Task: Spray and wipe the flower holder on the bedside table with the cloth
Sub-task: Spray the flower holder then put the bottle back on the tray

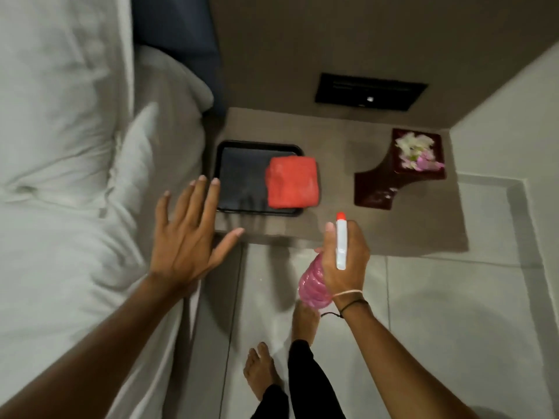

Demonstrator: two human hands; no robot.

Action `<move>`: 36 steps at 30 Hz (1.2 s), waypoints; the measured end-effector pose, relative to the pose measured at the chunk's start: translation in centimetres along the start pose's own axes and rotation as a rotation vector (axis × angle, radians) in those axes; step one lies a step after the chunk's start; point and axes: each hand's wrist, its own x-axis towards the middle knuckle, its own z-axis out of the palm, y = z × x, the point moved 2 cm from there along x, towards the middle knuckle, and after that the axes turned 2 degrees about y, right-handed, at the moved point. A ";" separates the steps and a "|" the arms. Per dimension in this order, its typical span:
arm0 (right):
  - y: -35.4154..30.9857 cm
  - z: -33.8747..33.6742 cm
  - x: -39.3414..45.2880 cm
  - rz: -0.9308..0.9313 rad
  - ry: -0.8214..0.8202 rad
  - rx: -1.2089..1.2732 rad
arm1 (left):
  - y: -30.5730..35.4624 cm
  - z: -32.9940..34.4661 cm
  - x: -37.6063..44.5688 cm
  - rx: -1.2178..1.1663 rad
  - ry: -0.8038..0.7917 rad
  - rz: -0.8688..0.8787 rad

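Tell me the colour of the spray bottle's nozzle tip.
Orange-red, on the spray bottle in the head view.

White bed beside beige wall (pale tiled floor).

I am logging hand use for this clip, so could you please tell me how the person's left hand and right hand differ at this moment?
The left hand is open with fingers spread, empty, held over the edge of the white bed beside the black tray. The right hand is closed around the pink spray bottle with its white, red-tipped nozzle, which points toward the dark red flower holder. Neither hand touches the red folded cloth.
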 end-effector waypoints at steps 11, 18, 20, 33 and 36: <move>-10.4 12.2 9.5 -0.208 -0.113 0.132 | -5.5 -1.3 3.1 0.100 0.099 -0.113; -13.1 19.9 13.4 -0.331 -0.268 0.172 | -6.6 -0.4 3.7 0.101 0.059 -0.204; -12.8 21.3 13.8 -0.360 -0.316 0.114 | -6.6 -0.1 3.7 0.105 0.055 -0.220; -7.4 17.9 13.1 -0.350 -0.692 0.047 | -4.5 1.2 3.8 0.059 -0.071 -0.225; -4.1 14.6 12.3 -0.264 -0.603 0.014 | -3.0 1.6 3.1 0.031 -0.124 -0.187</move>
